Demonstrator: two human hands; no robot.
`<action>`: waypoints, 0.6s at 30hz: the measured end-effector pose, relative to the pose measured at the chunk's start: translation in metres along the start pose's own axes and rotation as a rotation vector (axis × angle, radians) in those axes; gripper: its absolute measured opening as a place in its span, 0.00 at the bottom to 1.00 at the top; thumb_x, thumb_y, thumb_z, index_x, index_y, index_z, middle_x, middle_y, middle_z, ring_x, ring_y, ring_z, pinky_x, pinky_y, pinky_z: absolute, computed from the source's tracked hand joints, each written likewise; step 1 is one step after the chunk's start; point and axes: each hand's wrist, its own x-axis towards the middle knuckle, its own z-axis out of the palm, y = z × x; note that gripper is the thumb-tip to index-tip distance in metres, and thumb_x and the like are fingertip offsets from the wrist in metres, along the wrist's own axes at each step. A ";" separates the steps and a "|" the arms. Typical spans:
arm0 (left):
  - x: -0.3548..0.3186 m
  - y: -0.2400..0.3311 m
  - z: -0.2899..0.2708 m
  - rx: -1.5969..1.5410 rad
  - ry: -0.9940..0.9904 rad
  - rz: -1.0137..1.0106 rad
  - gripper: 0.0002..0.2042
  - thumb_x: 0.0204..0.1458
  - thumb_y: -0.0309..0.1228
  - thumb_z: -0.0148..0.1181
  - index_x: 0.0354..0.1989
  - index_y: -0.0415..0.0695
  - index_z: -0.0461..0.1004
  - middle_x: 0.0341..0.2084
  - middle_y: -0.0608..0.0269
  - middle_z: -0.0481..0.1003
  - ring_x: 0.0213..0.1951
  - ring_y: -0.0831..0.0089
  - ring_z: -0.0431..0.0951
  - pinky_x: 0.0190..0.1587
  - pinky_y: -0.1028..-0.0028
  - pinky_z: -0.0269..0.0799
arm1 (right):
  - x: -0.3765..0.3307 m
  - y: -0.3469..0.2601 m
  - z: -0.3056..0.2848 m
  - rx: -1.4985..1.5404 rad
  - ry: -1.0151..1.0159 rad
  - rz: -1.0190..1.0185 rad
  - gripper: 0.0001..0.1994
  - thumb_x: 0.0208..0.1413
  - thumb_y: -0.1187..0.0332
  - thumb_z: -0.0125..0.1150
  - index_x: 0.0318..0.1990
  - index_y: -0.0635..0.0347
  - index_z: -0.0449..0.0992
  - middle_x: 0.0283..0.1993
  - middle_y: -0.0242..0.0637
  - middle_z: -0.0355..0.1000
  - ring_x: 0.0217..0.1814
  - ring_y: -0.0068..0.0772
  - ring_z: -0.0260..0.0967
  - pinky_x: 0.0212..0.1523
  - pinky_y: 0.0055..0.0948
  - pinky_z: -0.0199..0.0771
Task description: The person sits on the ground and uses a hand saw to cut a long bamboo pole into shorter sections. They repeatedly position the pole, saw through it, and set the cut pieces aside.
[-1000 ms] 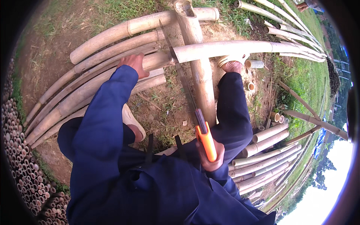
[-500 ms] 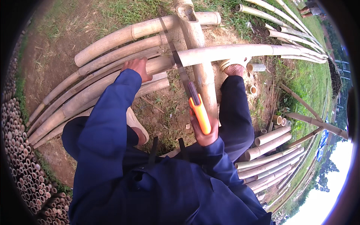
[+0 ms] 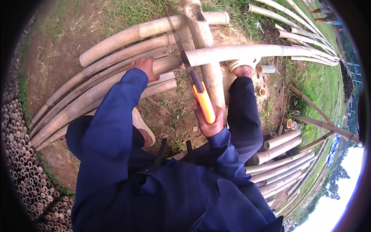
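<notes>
My right hand [image 3: 210, 121] is wrapped round the orange handle of a hand saw [image 3: 203, 101]. The saw's dark blade lies across a long bamboo pole [image 3: 224, 54], its far end reaching past the pole. My left hand [image 3: 143, 69] grips that same pole just left of the blade, fingers bent over its top. Beneath the pole, a thicker bamboo post [image 3: 208, 73] with a notched far end runs away from me. My right foot [image 3: 243, 69], in a pale sandal, is by the pole, right of the post.
More bamboo poles [image 3: 119, 40] lie on the ground at the left. Cut lengths [image 3: 278, 149] are stacked at lower right, and many small tube ends [image 3: 23, 154] are piled at far left. A crossed bamboo frame [image 3: 328, 125] stands at right. Another person [image 3: 326, 17] is at the far upper right.
My right hand and the saw have moved forward, away from me, along the cut line. My left hand stays on the pole. The view has shifted slightly.
</notes>
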 end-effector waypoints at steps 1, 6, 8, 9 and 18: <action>0.000 -0.009 -0.006 0.000 0.008 -0.005 0.31 0.42 0.45 0.74 0.55 0.41 0.76 0.47 0.44 0.82 0.56 0.48 0.81 0.64 0.52 0.70 | 0.001 0.002 0.003 -0.010 -0.019 -0.004 0.07 0.62 0.73 0.66 0.38 0.68 0.76 0.22 0.42 0.68 0.22 0.29 0.60 0.28 0.35 0.67; -0.008 -0.020 0.008 -0.017 0.017 -0.029 0.33 0.39 0.44 0.75 0.55 0.40 0.77 0.45 0.39 0.82 0.52 0.44 0.82 0.59 0.50 0.73 | -0.130 -0.038 -0.054 -0.171 -0.075 0.138 0.17 0.60 0.75 0.66 0.56 0.67 0.80 0.39 0.48 0.83 0.38 0.35 0.84 0.43 0.31 0.80; -0.004 -0.006 -0.002 -0.020 -0.003 -0.006 0.35 0.39 0.44 0.76 0.56 0.40 0.77 0.46 0.39 0.82 0.52 0.44 0.82 0.60 0.50 0.73 | -0.162 -0.037 -0.062 -0.180 -0.049 0.177 0.20 0.60 0.75 0.65 0.60 0.67 0.79 0.44 0.48 0.84 0.44 0.37 0.85 0.46 0.30 0.81; -0.003 -0.005 -0.002 -0.028 -0.014 -0.015 0.35 0.38 0.44 0.76 0.57 0.40 0.76 0.46 0.39 0.82 0.52 0.45 0.82 0.61 0.50 0.72 | -0.154 -0.042 -0.056 -0.209 -0.033 0.091 0.21 0.60 0.76 0.64 0.62 0.67 0.78 0.45 0.48 0.84 0.45 0.37 0.85 0.47 0.30 0.81; 0.000 -0.025 0.005 -0.018 0.083 0.023 0.32 0.39 0.44 0.75 0.53 0.40 0.77 0.46 0.41 0.82 0.53 0.45 0.82 0.61 0.51 0.73 | -0.085 -0.026 -0.033 -0.052 -0.057 0.142 0.09 0.61 0.75 0.65 0.47 0.68 0.80 0.26 0.40 0.74 0.26 0.27 0.68 0.32 0.30 0.73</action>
